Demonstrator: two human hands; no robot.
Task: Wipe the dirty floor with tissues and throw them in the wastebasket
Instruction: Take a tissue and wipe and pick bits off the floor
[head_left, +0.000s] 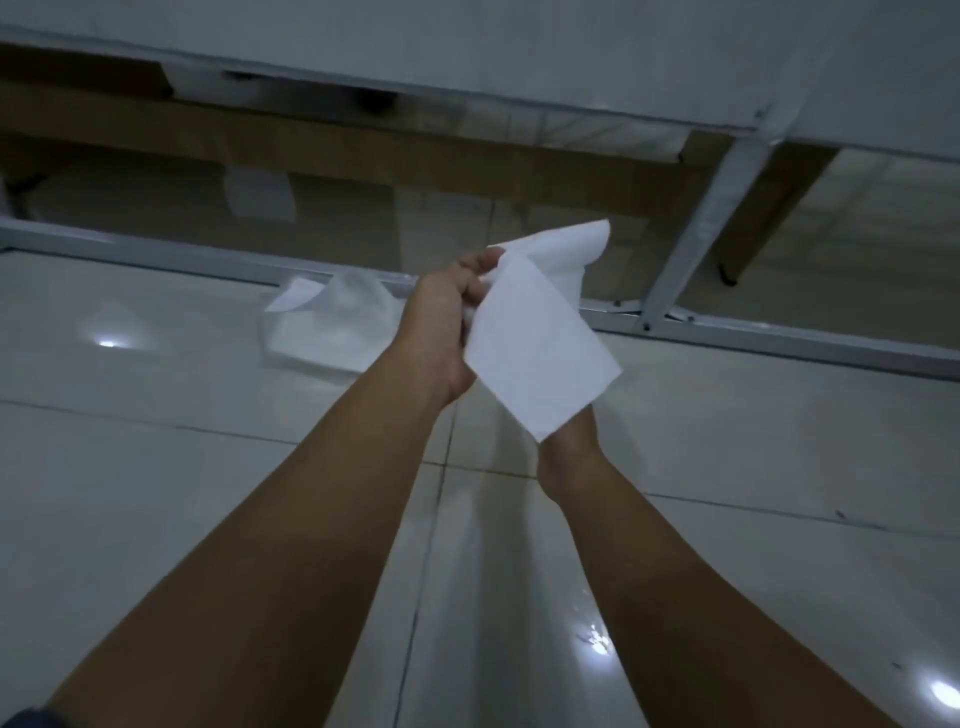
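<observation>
A white tissue (540, 338) hangs in the air above the pale tiled floor (208, 467), held between both hands. My left hand (441, 322) pinches its upper left edge with the fingers closed. My right hand (569, 441) is almost wholly hidden behind the sheet; only the wrist shows below it, and it seems to hold the tissue from behind. A white tissue pack (327, 327) with a sheet sticking out lies on the floor just left of my left hand. No wastebasket is in view.
A grey metal frame bar (156, 249) runs across the floor behind the hands, with a slanted grey leg (696, 228) at the right. Above it is a grey tabletop (519, 47) and wooden furniture behind. Small dark specks (839, 514) mark the tiles at right.
</observation>
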